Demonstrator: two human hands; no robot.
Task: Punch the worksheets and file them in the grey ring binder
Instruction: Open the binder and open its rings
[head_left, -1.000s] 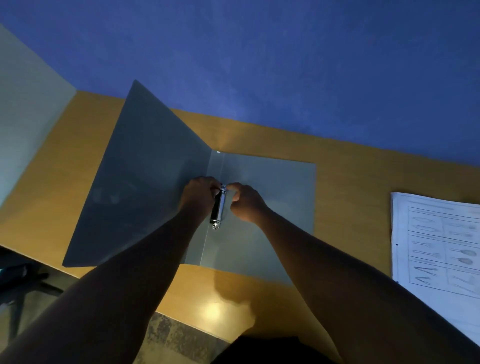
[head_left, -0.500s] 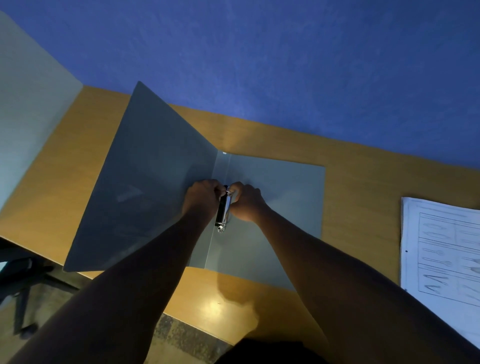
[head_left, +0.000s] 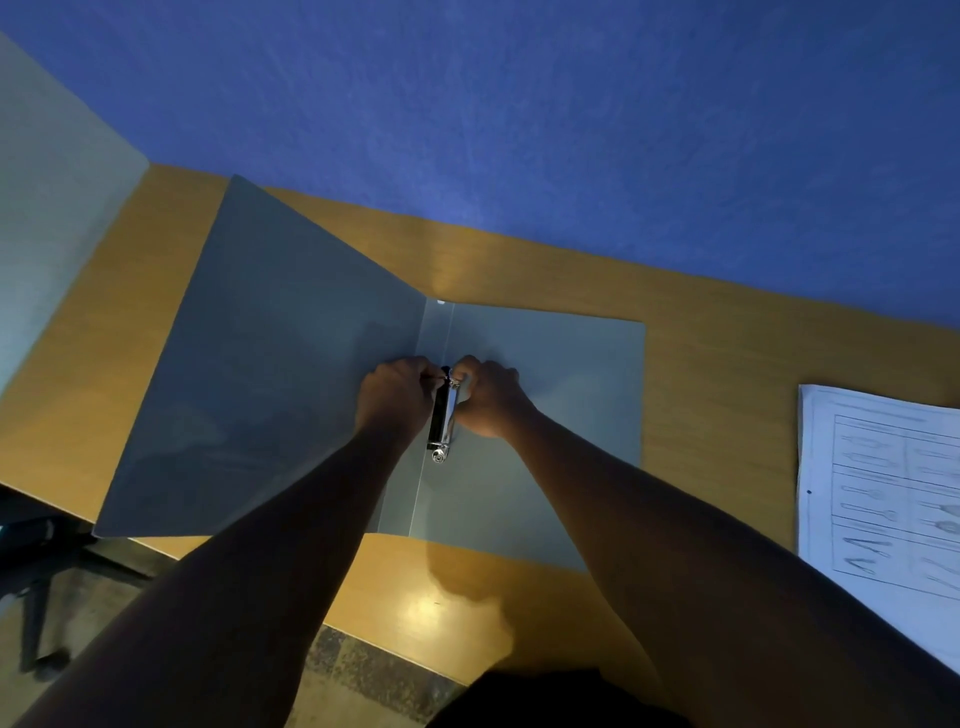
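Note:
The grey ring binder (head_left: 561, 374) lies open on the wooden desk, its left cover (head_left: 270, 364) tilted up. A shiny metal ring mechanism (head_left: 441, 421) runs along the spine. My left hand (head_left: 395, 395) grips the far ring from the left side. My right hand (head_left: 488, 395) pinches the same ring from the right. Both hands have their fingers closed at the mechanism's far end. The printed worksheets (head_left: 883, 493) lie in a stack at the right edge of the view, apart from the binder.
The wooden desk (head_left: 727, 374) meets a blue wall (head_left: 519, 130) at the back. A pale panel (head_left: 47, 228) stands on the left. Dark chair legs (head_left: 36, 597) and tiled floor show below the desk's near left edge.
The hands stay on the far ring of the mechanism. The view has shifted slightly, so the binder and worksheets sit a little differently in frame.

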